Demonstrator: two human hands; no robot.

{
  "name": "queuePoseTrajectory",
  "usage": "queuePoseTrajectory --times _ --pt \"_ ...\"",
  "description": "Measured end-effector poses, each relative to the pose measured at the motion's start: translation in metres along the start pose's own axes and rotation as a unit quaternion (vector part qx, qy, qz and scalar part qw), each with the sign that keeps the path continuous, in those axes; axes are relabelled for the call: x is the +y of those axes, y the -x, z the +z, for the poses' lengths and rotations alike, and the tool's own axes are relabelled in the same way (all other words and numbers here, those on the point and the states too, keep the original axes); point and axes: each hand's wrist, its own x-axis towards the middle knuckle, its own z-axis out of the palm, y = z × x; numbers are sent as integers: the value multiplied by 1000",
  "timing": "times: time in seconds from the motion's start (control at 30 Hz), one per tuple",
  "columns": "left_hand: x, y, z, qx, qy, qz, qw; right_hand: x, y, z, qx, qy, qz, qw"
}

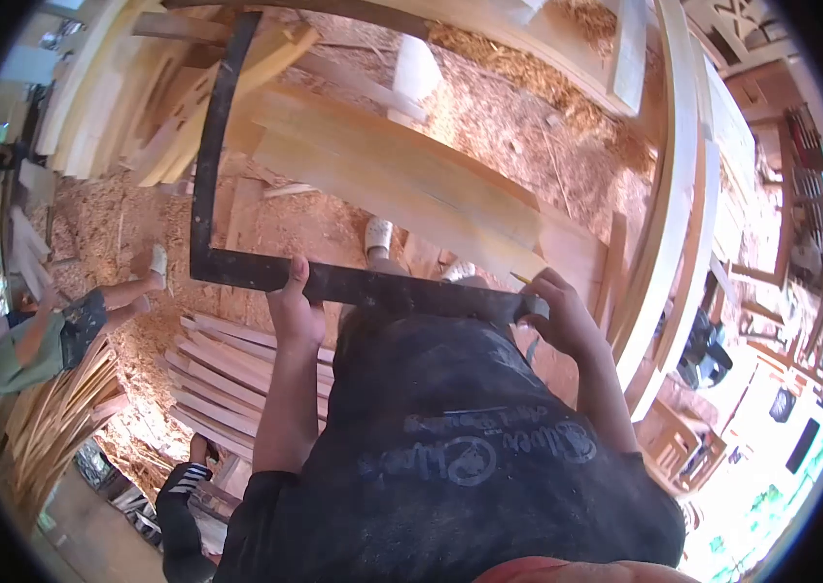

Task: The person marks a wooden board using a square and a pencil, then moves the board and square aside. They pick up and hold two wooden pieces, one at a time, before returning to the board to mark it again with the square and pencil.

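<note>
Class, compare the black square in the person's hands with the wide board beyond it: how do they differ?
The square is black; the board is pale wood. The square has two narrow arms meeting at a corner; the board is one broad, straight piece. The left hand grips the square; no hand holds the board. Both have long, straight edges.

Black short-sleeved shirt point(547, 515), faded grey lettering point(472, 464); shoes point(379, 231) apparently pale.

Strong fisheye curve, lower-right glare
</note>
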Motion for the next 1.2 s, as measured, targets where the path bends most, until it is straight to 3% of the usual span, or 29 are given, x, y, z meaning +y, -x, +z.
queuePoseTrajectory --times 0.1,0.2,0.43,0.77,0.87,0.97,1.2 --pt "-13 -7 14 28 -37 -54 997 4 7 3 23 5 10 1000" --pt "-15 1 47 61 -70 -49 995 11 17 6 43 15 50 998" --pt "-43 -21 30 55 -82 -137 986 21 32 14 81 -14 102 991" --pt "-63 -48 41 23 -80 -155 984 42 34 32 137 7 110 984" --pt "-79 -63 36 10 -83 -94 992 48 31 37 155 -9 98 983" --pt "-76 -68 33 17 -102 -160 982 48 27 40 149 -6 129 980" --pt "-75 -67 42 17 -84 -185 979 49 22 49 161 33 115 980"
